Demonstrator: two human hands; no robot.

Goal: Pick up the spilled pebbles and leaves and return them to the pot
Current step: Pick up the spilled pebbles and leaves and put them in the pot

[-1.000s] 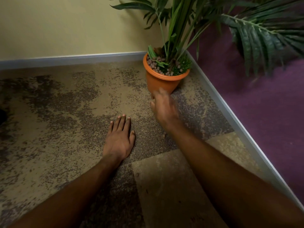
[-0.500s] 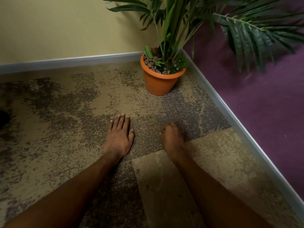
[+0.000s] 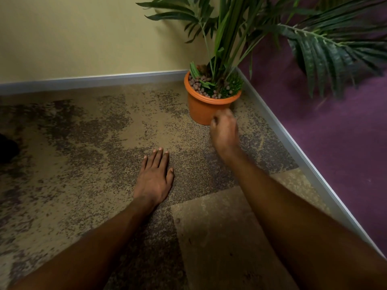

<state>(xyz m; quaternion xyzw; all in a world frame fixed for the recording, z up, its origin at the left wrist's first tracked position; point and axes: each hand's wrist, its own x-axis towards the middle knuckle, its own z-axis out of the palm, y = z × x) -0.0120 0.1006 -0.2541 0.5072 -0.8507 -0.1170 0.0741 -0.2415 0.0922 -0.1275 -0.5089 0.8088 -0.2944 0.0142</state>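
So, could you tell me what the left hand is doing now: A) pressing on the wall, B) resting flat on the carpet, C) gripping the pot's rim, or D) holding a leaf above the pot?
B: the left hand lies palm down on the carpet, fingers straight, well apart from the orange pot.

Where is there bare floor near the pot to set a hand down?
Free: carpet left of the pot, between the baseboard and the left hand; also the tan tile between the forearms. Crowded: the corner, where the right hand fronts the pot.
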